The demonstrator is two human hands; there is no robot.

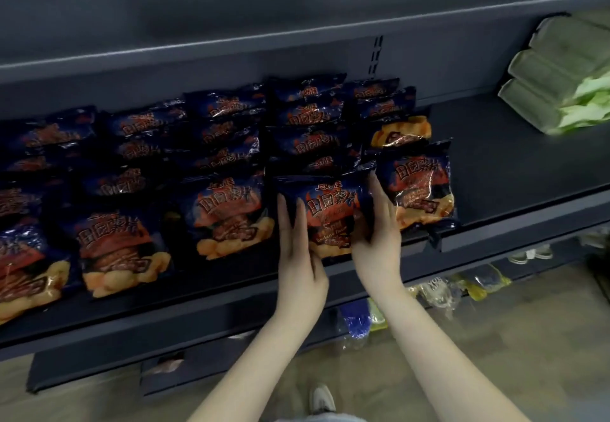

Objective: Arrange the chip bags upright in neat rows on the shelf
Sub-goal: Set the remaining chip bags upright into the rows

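Several dark blue chip bags with red and orange print stand in rows on a dark shelf (515, 171). A front bag (330, 213) sits between my two hands. My left hand (298, 250) lies flat against its left edge with straight fingers. On the bag's right side, my right hand (379, 227) has its fingers up the edge and its thumb on the front. Another bag (421, 187) leans just right of it at the shelf's front. Rows of bags (227, 213) fill the shelf to the left.
Green packages (554, 85) are stacked at the shelf's far right, with bare shelf between them and the chips. An upper shelf (231, 48) overhangs the back rows. Lower shelves hold yellow and blue packets (439, 289). My shoe (321, 398) shows on the floor.
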